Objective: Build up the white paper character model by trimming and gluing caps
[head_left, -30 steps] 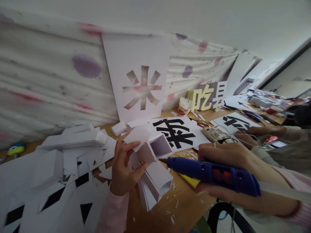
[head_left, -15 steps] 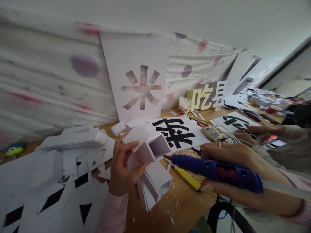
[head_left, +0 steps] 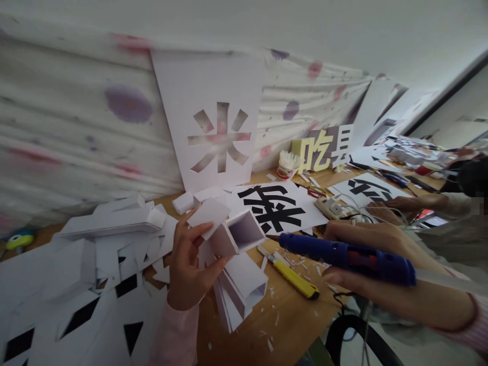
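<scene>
Holding paper box (head_left: pixel 238 234) in raised left hand (head_left: pixel 188 269); right hand (head_left: pixel 375 244) levels glue gun (head_left: pixel 346 257).

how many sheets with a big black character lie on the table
2: one printed sheet in the middle, beyond the glue gun; a second sheet farther right by a co-worker's hand. Others may be hidden.

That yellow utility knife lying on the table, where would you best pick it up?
By the yellow handle, from above, pinching its two long sides. It lies flat on the wooden table with both sides free. The metal blade end points toward the white paper box, so stay clear of that tip.
</scene>
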A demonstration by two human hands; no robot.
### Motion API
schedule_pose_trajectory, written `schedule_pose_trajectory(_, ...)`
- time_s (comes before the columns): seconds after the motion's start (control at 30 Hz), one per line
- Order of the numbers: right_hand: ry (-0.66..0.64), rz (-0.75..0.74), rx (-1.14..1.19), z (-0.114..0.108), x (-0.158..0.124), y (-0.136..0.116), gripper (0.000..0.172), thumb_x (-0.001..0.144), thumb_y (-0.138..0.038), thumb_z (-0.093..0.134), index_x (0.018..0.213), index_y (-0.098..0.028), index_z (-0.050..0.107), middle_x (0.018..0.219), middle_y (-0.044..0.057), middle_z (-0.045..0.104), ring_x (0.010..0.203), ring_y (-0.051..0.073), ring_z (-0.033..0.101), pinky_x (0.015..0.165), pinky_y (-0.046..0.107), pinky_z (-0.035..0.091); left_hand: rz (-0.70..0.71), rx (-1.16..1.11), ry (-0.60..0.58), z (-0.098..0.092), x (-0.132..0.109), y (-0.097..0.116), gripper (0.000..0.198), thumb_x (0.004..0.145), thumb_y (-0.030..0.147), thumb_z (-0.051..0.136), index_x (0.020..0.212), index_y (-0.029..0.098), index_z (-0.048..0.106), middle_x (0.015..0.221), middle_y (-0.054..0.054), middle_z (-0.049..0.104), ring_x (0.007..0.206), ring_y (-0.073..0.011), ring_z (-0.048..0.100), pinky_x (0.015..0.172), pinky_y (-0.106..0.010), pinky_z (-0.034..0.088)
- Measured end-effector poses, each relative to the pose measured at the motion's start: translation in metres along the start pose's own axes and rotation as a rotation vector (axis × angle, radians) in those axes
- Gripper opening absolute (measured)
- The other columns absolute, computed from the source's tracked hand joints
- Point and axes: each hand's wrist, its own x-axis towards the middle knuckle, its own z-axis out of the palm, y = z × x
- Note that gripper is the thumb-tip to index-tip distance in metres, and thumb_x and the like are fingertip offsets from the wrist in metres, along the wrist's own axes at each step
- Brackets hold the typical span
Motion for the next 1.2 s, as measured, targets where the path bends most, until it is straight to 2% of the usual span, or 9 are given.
schedule_pose_trajectory(0.17, 0.042, -0.012, 0.076, 0.001, 0.0, 0.003, 0.052, 0.091, -0.069, 0.05, 0.064, -0.025, 0.047, 0.057, 0.0, 0.054, 0.048, 0.014, 0.049, 0.045, 0.031, 0.039, -0.017, -0.01, 0.01, 0.001, 0.001, 0.002, 0.064, 0.065, 0.006, 0.083, 0.121, 0.028, 0.062, 0.147, -0.01, 0.044, 0.138, -0.0293, 0.047, 0.109, -0.045, 0.051)
schedule_pose_trajectory(0.47, -0.035, 0.1, 0.092, 0.01, 0.001, 0.005, 0.048, 0.086, -0.067, 0.058, 0.068, -0.022, 0.058, 0.061, -0.001, 0.059, 0.053, 0.014, 0.056, 0.049, 0.029, 0.042, -0.029, -0.01, 0.039, 0.001, 0.002, 0.002, 0.063, 0.062, 0.007, 0.085, 0.118, 0.028, 0.064, 0.145, -0.008, 0.047, 0.138, -0.031, 0.047, 0.107, -0.046, 0.052)
schedule_pose_trajectory(0.67, -0.077, -0.003, 0.32, 0.015, -0.004, 0.003, 0.06, 0.084, -0.079, 0.049, 0.07, -0.022, 0.062, 0.059, -0.001, 0.059, 0.051, 0.014, 0.053, 0.048, 0.027, 0.039, -0.086, -0.015, 0.073, 0.001, 0.001, 0.004, 0.06, 0.062, 0.008, 0.086, 0.115, 0.028, 0.066, 0.139, -0.007, 0.049, 0.135, -0.0275, 0.05, 0.11, -0.043, 0.05)
schedule_pose_trajectory(0.73, -0.036, -0.011, 0.398, 0.011, -0.005, 0.005, 0.065, 0.083, -0.083, 0.043, 0.077, -0.023, 0.067, 0.062, 0.001, 0.062, 0.053, 0.015, 0.055, 0.046, 0.028, 0.039, -0.098, -0.009, 0.076, 0.001, 0.0, 0.003, 0.059, 0.062, 0.009, 0.086, 0.114, 0.028, 0.066, 0.14, -0.006, 0.048, 0.135, -0.0279, 0.05, 0.111, -0.045, 0.048)
schedule_pose_trajectory(0.83, 0.092, 0.078, 0.259, 0.006, -0.004, 0.009, 0.056, 0.087, -0.075, 0.049, 0.078, -0.023, 0.068, 0.063, 0.001, 0.061, 0.054, 0.016, 0.055, 0.049, 0.029, 0.041, -0.085, 0.001, 0.069, 0.001, 0.0, 0.002, 0.059, 0.06, 0.011, 0.088, 0.113, 0.027, 0.066, 0.138, -0.006, 0.049, 0.136, -0.0299, 0.049, 0.112, -0.049, 0.047)
schedule_pose_trajectory(0.9, 0.049, 0.122, 0.209, 0.007, -0.005, 0.012, 0.048, 0.084, -0.068, 0.06, 0.074, -0.022, 0.068, 0.06, -0.001, 0.058, 0.052, 0.014, 0.053, 0.048, 0.027, 0.04, -0.074, 0.005, 0.067, 0.001, 0.001, 0.001, 0.061, 0.059, 0.012, 0.089, 0.113, 0.027, 0.066, 0.138, -0.006, 0.05, 0.137, -0.0301, 0.048, 0.111, -0.048, 0.048)
schedule_pose_trajectory(1.0, -0.073, 0.134, 0.505, 0.014, -0.009, 0.02, 0.055, 0.074, -0.075, 0.066, 0.075, -0.021, 0.069, 0.06, -0.002, 0.06, 0.05, 0.012, 0.052, 0.045, 0.024, 0.04, -0.07, -0.003, 0.069, 0.0, 0.001, -0.001, 0.061, 0.059, 0.011, 0.089, 0.114, 0.027, 0.065, 0.144, -0.007, 0.047, 0.139, -0.0301, 0.047, 0.11, -0.043, 0.05)
schedule_pose_trajectory(1.1, 0.055, 0.293, 0.794, 0.026, -0.015, 0.038, 0.065, 0.074, -0.083, 0.058, 0.077, -0.019, 0.067, 0.062, 0.0, 0.063, 0.045, 0.009, 0.047, 0.037, 0.022, 0.032, -0.073, -0.014, 0.071, -0.002, 0.001, -0.003, 0.06, 0.061, 0.011, 0.088, 0.113, 0.027, 0.064, 0.144, -0.006, 0.047, 0.138, -0.0305, 0.048, 0.107, -0.043, 0.053)
schedule_pose_trajectory(1.2, 0.323, 0.531, 0.733, 0.046, -0.017, 0.074, 0.059, 0.078, -0.077, 0.057, 0.075, -0.019, 0.065, 0.048, -0.004, 0.05, 0.04, 0.009, 0.041, 0.037, 0.022, 0.029, -0.085, -0.017, 0.082, -0.004, 0.002, -0.003, 0.063, 0.059, 0.011, 0.089, 0.113, 0.026, 0.063, 0.14, -0.007, 0.051, 0.13, -0.0298, 0.056, 0.102, -0.045, 0.056)
